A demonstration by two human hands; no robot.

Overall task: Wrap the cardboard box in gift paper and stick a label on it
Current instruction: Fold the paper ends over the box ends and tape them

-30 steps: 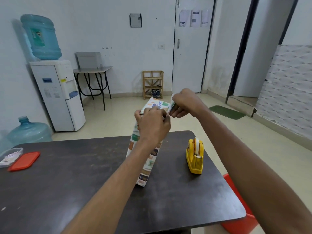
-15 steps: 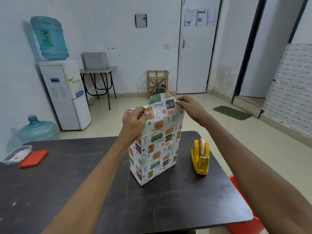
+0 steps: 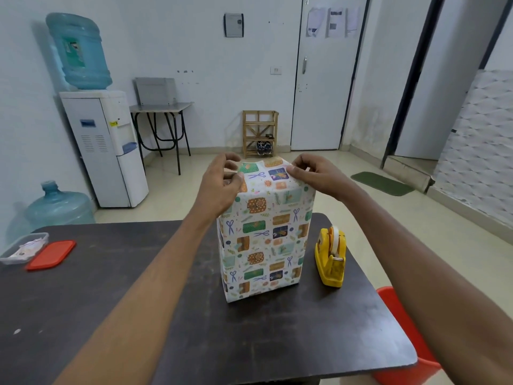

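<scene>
Head view has our two forearms reaching out over a dark table. On it the box stands upright, covered in patterned gift paper, with a yellow tape dispenser just beside it on the right. Well to the left lie a red lid and a clear container, side by side. At the box's top, our left hand and right hand pinch the paper at opposite edges with curled fingers. Beyond the table stand a water dispenser and a wooden rack.

water dispenser, red lid, wooden rack
</scene>
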